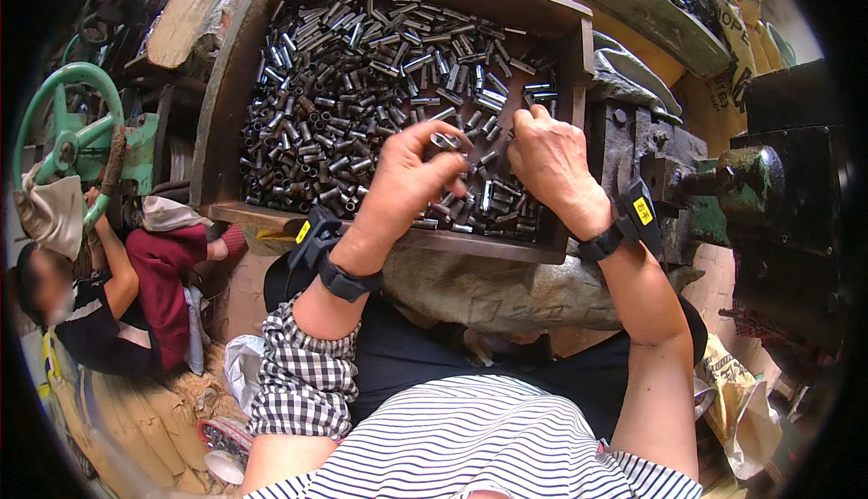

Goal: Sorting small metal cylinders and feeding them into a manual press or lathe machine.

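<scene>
In front of me is a shallow wooden tray, heaped with short dark metal tubes. Over its near middle, my left hand is closed, with a few metal tubes gripped between thumb and curled fingers, their round ends showing. My right hand is closed too, fingers bent downward at the tray's right side, beside the thinner part of the pile. Its fingertips are mostly hidden, so I cannot make out what they hold. Both wrists wear black straps with small devices.
Dark, greasy machinery stands close at the right. A wooden trough of metal parts lies at the upper right. At the left are a green handwheel and a seated person. Sackcloth hangs below the tray's near edge.
</scene>
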A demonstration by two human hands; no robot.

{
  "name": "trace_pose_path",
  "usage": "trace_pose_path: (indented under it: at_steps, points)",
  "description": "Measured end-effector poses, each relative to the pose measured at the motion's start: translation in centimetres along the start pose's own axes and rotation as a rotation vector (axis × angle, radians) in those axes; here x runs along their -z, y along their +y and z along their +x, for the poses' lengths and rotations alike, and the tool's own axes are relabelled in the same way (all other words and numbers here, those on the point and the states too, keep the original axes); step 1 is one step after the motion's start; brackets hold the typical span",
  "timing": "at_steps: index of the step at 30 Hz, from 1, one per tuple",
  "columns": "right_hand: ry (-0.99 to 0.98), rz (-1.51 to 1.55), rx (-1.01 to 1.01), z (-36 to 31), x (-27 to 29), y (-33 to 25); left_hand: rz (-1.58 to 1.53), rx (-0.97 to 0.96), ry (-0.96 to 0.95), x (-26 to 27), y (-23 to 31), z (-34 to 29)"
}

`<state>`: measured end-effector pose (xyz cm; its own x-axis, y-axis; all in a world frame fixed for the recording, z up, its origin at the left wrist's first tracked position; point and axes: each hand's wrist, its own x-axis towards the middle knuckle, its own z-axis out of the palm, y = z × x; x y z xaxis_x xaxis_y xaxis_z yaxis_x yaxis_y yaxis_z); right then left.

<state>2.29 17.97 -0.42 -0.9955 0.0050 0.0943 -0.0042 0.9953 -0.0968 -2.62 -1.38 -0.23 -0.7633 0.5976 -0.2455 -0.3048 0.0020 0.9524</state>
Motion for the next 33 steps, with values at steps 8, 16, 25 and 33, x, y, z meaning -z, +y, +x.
trace_pose_path:
  at_steps: [8, 16, 25, 33]
  points:
    - [0.154, 0.603, -0.06, -5.3, 2.7, -0.4, 1.484, -0.408, 0.014, -2.0, -1.6, 1.0]
    - [0.011, 1.029, -0.3, -8.7, 3.3, 0.7, 1.563, -0.407, 0.019, -2.7, -1.9, 1.6]
    - [-0.127, 1.629, -0.416, -8.8, 3.8, 1.1, 0.334, 0.028, -0.151, -4.2, 0.2, 0.6]
    - [-0.013, 1.664, -0.466, -8.9, 3.5, 0.8, -0.282, 0.233, -0.181, -4.3, -1.3, 0.6]
